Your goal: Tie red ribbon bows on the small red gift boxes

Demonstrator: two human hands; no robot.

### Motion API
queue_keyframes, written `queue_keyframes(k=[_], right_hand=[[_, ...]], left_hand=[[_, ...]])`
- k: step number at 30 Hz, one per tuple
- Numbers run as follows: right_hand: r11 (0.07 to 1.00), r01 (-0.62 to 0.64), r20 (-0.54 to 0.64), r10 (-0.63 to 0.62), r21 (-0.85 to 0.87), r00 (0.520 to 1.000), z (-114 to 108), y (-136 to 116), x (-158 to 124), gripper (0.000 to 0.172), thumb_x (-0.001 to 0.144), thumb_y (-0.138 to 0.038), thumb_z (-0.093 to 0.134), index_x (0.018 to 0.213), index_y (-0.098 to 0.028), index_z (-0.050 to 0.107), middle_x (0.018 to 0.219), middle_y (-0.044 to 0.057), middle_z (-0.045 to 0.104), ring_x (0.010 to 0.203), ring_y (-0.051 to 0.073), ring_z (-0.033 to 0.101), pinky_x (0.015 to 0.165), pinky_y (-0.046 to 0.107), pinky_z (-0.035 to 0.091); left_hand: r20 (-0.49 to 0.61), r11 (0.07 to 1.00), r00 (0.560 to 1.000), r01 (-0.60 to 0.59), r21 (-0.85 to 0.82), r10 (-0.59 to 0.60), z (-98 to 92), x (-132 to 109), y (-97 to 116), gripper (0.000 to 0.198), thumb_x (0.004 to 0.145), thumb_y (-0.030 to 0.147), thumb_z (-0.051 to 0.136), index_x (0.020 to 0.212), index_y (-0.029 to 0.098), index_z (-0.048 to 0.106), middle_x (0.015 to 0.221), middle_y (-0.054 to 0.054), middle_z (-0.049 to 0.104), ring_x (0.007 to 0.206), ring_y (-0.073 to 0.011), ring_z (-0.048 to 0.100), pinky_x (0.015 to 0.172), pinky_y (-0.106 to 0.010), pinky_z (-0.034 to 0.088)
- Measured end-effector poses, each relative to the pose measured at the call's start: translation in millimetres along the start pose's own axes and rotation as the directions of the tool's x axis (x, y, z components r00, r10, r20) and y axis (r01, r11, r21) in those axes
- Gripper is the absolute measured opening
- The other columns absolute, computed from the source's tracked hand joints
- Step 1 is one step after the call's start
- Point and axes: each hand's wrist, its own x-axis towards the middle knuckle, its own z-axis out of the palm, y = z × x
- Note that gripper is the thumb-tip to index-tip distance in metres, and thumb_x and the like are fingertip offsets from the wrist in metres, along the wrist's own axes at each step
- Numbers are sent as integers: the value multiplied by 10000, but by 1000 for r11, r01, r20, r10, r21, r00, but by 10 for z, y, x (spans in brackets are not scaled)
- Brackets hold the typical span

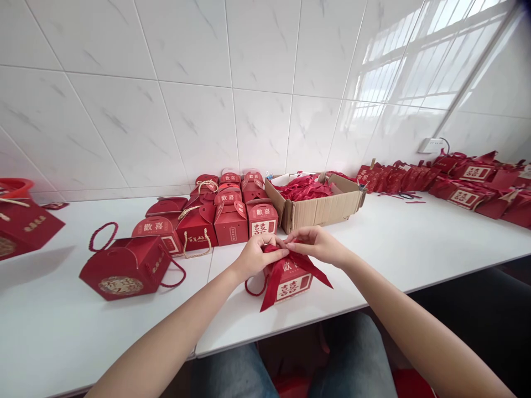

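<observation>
A small red gift box (293, 282) with white-and-gold lettering stands upright at the table's front edge, between my hands. A red ribbon (271, 284) lies over its top, its two tails hanging down the front and out to the right. My left hand (261, 255) is closed, thumb and fingers pinching the ribbon at the box top. From the other side my right hand (317, 246) pinches the ribbon too, its fingertips meeting the left ones. The exact knot between the fingertips is hidden. A dark red cord handle (256, 287) loops out at the box's left.
Behind my hands stands a cardboard box (326, 210) of red ribbons (305, 187). Several red gift boxes (230, 224) are grouped to its left; a larger corded one (124, 268) sits nearer. More ribboned boxes (467, 196) are stacked at right. A tiled wall (265, 132) backs the white table (398, 249).
</observation>
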Motion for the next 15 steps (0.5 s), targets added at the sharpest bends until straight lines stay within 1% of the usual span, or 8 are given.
queue_keyframes(k=[1,4,6,8,10,13,15], right_hand=[[998,13,-15,-14,-56,1000,20,11,-6,340,736,-448,702,895,-148,694,773,48,692,668,138,602,584,251,454],[974,57,-66,-73,-221,995,69,34,-14,326,737,-437,694,903,-159,730,767,54,701,661,157,600,575,269,453],[956,70,-99,-102,-283,990,87,34,-10,284,739,-414,689,858,-162,745,770,58,712,658,162,597,585,274,449],[945,59,-112,-99,-321,989,94,27,-3,263,746,-404,678,792,-155,751,757,65,719,647,165,593,582,276,440],[936,46,-100,-86,-349,991,94,16,2,270,757,-404,663,748,-149,753,732,72,718,636,169,587,567,274,429],[923,40,-68,-71,-383,995,88,-1,-2,264,767,-390,649,745,-151,759,714,66,716,627,167,580,552,265,416],[917,31,-51,-56,-399,997,88,-12,-12,258,774,-379,640,749,-153,761,690,53,708,606,154,562,535,255,398]], left_hand=[[4,1000,1000,5,-28,-5,-4,-1,1,338,732,321,691,569,165,439,815,-39,645,761,-160,580,733,-300,450],[21,994,999,27,-105,-25,-16,-1,4,356,750,309,646,564,172,375,798,-21,610,740,-142,548,723,-284,432],[25,992,999,40,-117,-38,-20,2,6,353,756,310,629,564,173,366,792,-18,600,735,-140,538,723,-282,423],[7,997,1000,29,-78,-29,-18,4,7,360,765,333,633,563,172,382,790,-18,598,733,-142,533,724,-286,420],[-20,1000,1000,-1,3,1,-15,6,4,348,775,368,642,575,170,438,789,-21,595,751,-151,539,742,-296,423],[-55,993,997,-41,115,48,-12,8,-8,290,778,380,650,617,167,537,826,-31,582,803,-167,549,789,-312,424],[-83,987,994,-55,151,68,-13,9,-21,276,770,364,657,613,165,547,853,-37,569,823,-171,550,809,-321,423]])
